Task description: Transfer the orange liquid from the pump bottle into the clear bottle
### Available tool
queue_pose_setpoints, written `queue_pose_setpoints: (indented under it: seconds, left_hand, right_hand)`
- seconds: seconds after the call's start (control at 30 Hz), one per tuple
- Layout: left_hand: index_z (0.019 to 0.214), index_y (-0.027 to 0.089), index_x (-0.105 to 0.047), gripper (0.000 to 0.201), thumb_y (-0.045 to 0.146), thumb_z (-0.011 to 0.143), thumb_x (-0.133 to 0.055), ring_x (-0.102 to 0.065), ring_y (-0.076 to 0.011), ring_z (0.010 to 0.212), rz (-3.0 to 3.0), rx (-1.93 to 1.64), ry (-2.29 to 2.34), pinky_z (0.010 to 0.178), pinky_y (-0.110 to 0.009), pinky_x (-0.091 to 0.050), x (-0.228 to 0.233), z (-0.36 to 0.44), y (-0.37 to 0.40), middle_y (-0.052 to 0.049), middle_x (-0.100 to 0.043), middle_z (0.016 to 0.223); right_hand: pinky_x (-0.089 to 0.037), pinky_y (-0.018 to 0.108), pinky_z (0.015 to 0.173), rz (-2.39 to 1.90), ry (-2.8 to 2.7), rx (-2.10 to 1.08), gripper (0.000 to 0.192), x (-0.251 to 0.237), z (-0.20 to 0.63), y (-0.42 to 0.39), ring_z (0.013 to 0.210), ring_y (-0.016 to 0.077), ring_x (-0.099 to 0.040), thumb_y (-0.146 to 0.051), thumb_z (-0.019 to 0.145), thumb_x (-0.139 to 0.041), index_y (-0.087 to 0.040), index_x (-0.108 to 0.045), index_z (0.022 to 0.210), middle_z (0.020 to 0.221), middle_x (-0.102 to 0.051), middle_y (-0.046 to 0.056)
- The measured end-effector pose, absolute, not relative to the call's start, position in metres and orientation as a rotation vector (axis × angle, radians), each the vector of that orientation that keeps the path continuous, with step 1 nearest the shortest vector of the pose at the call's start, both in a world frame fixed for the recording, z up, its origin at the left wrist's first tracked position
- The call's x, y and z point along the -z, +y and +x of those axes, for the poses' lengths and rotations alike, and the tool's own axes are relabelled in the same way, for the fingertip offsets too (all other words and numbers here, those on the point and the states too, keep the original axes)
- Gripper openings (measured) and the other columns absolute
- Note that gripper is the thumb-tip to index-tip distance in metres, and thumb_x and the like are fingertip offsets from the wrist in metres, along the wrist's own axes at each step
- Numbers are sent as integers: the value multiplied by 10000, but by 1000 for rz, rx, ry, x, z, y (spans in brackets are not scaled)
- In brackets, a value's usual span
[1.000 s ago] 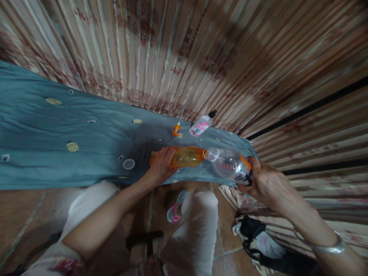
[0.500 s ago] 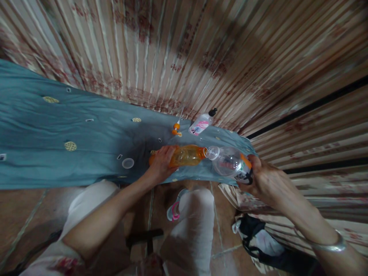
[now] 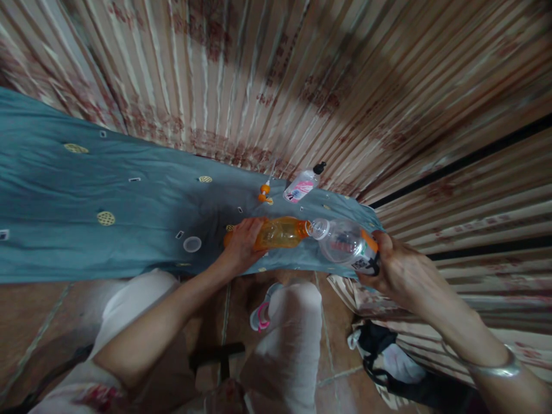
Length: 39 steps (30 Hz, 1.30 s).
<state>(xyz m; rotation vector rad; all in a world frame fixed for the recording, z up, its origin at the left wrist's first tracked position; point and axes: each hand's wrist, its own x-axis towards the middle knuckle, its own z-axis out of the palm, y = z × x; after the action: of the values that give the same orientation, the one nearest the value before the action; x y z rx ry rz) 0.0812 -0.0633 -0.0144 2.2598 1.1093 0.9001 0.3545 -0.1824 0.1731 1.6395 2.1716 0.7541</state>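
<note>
Holding an orange bottle (image 3: 281, 233) and clear bottle (image 3: 342, 241) mouth to mouth.

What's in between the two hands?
In the head view, the orange bottle and the clear bottle are between the left hand and the right hand, with their necks facing each other.

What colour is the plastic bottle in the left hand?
A translucent orange plastic bottle, shown in the head view.

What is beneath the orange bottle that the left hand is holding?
Teal patterned cloth shows around the orange bottle; whatever the bottle and the left hand cover cannot be made out.
</note>
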Motion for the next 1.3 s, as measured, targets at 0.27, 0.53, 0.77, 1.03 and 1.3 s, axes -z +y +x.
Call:
queue_pose_setpoints:
  seconds: [0.27, 0.53, 0.77, 1.03, 1.3]
  left_hand:
    - [1356, 179, -476, 650, 219, 777, -770, -599, -307, 1232, 2240, -898, 1113, 1030, -452, -495, 16, 81, -63, -137, -629, 1297]
    - [1365, 197, -481, 666, 252, 770, -775, -598, -314, 1232, 2250, -925, 1098, 1026, -463, -497, 20, 81, -62, -127, -627, 1297]
    - [1359, 190, -479, 628, 259, 797, -751, -595, -318, 1244, 2246, -895, 1078, 1033, -473, -494, 14, 79, -63, -140, -629, 1311]
    - [1357, 182, -468, 647, 247, 783, -760, -587, -313, 1253, 2226, -891, 1086, 1038, -468, -482, 16, 81, -63, -146, -622, 1319]
    - [1350, 192, -476, 652, 217, 767, -767, -594, -307, 1242, 2221, -898, 1097, 1033, -463, -489, 15, 81, -63, -128, -626, 1306]
  right_hand:
    - [-397, 296, 568, 1686, 2136, -747, 340, -171, 353, -181, 602, 227, -613, -281, 760, -662, -129, -514, 1026, 712, -638, 70]
    - [-410, 296, 576, 1660, 2166, -756, 359, -172, 353, -182, 604, 232, -620, -299, 751, -674, -128, -520, 1027, 703, -643, 70]
    - [-396, 302, 580, 1681, 2165, -712, 335, -172, 354, -182, 613, 241, -611, -310, 775, -630, -136, -510, 1035, 711, -637, 79]
    - [-400, 306, 592, 1711, 2132, -666, 323, -174, 351, -183, 631, 249, -616, -291, 780, -623, -135, -507, 1038, 721, -636, 87]
    - [-378, 296, 581, 1734, 2102, -659, 310, -173, 351, -183, 622, 238, -608, -303, 784, -618, -147, -501, 1026, 714, -631, 74]
